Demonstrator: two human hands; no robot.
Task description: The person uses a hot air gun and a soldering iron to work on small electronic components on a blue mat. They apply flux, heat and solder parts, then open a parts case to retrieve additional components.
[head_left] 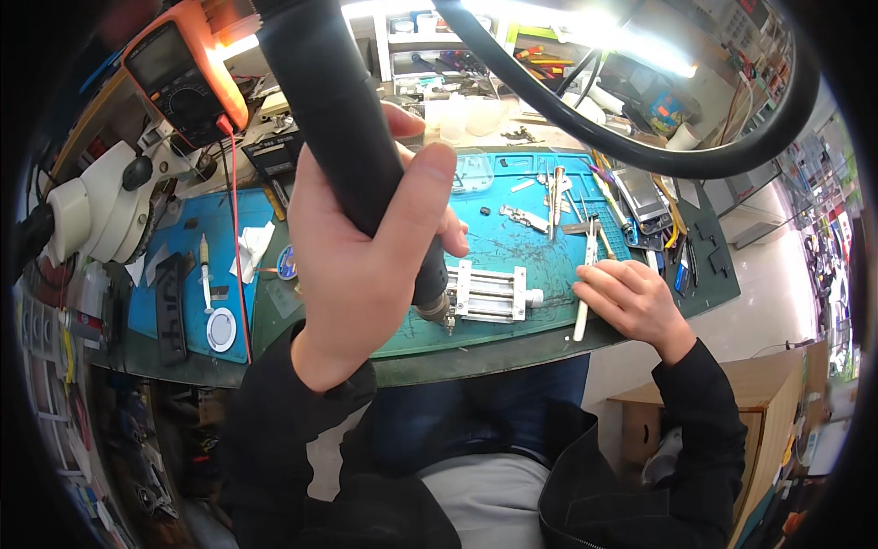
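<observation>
My left hand [366, 247] is wrapped round the thick black handle of a hot air gun [343, 119]. Its metal nozzle [434, 309] points down at the left end of a silver clamping fixture [489, 293] with rails and a round knob. Whatever lies right under the nozzle is mostly hidden. To the right of the fixture, my right hand [626, 297] rests low over the mat with its fingers closed on a slim white-handled tool [583, 306]. That tool's far end reaches among other hand tools, and its exact kind cannot be made out.
A blue work mat [540, 252] covers the bench. An orange multimeter [183, 73] with a red lead stands far left, above a white microscope [91, 206]. A syringe [205, 270] and a round white lid [221, 329] lie left. A black hose [631, 151] arches overhead.
</observation>
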